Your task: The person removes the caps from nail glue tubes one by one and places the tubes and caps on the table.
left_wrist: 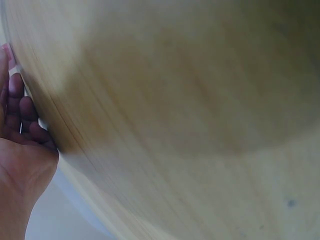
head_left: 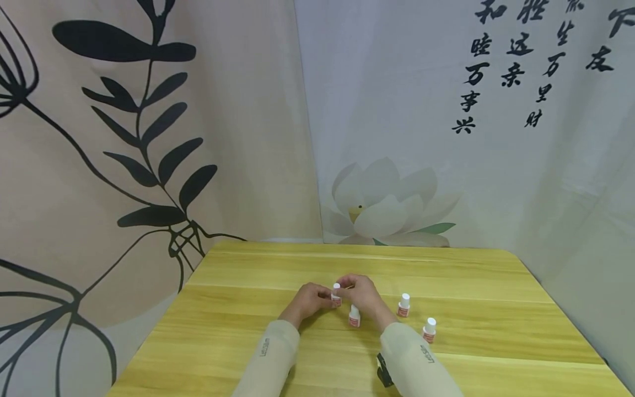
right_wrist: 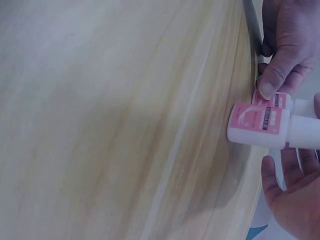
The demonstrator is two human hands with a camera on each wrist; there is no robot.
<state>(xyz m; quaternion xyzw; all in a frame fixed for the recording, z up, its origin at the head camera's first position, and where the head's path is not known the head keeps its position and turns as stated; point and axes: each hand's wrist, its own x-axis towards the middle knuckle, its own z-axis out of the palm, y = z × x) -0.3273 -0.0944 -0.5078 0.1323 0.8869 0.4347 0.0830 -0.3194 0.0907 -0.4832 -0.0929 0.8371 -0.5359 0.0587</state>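
Pale cloth (head_left: 253, 110) hangs behind a wooden table (head_left: 471, 364) at the bottom; dark leaves (head_left: 101, 41) spread at left, a pale flower (head_left: 382, 215) near centre, black writing (head_left: 481, 44) upper right.

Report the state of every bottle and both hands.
Leftmost bottle: upright, cap on, held.
Second bottle from left: standing upright, capped, not held.
Third bottle from left: standing upright, capped.
Rightmost bottle: standing upright, capped.
Left hand: grips the leftmost bottle.
Right hand: fingers at that bottle's cap.
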